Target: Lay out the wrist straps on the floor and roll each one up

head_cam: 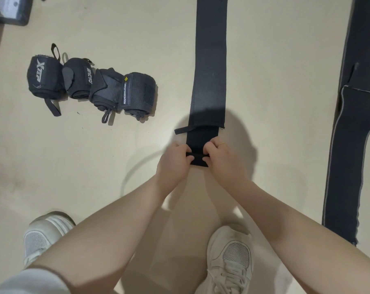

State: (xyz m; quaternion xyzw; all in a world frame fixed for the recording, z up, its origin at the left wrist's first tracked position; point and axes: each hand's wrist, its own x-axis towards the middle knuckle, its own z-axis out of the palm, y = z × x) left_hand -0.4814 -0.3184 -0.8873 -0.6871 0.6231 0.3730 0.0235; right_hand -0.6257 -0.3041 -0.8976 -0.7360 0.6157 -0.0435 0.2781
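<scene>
Black wrist strap (pixel 209 66) lies flat on the floor (pixel 116 145), running away from the white sneakers (pixel 230 259). Near end is folded over once. Left hand (pixel 173 164) and right hand (pixel 222 160) pinch that fold at its two edges, fingers curled on it. Fabric looks soft, light and elastic, so likely springs open: grip both edges, roll tight. Four rolled straps (pixel 91 88) sit left of it.

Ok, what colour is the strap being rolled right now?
Black, plain; the strap shows best in the head view, both hands pinching its near end.
</scene>
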